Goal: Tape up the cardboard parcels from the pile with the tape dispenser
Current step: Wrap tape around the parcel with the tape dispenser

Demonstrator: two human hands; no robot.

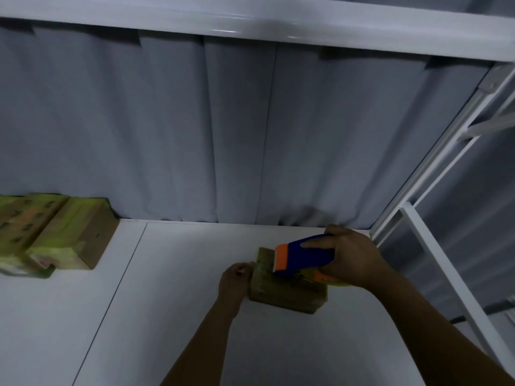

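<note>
A small brown cardboard parcel (281,293) with yellowish tape on it lies on the white table (167,316), right of centre. My right hand (354,260) grips a blue and orange tape dispenser (301,254), held over the parcel's top with its orange edge down on the box. A yellow tape roll (338,284) shows under that hand. My left hand (235,280) holds the parcel's left end, fingers curled against it. The parcel's far right part is hidden by the dispenser and hand.
Two larger parcels (55,232) wrapped in yellow-green tape sit side by side at the table's far left. A grey curtain (223,135) hangs behind the table. A white metal frame (434,246) runs along the right edge and overhead.
</note>
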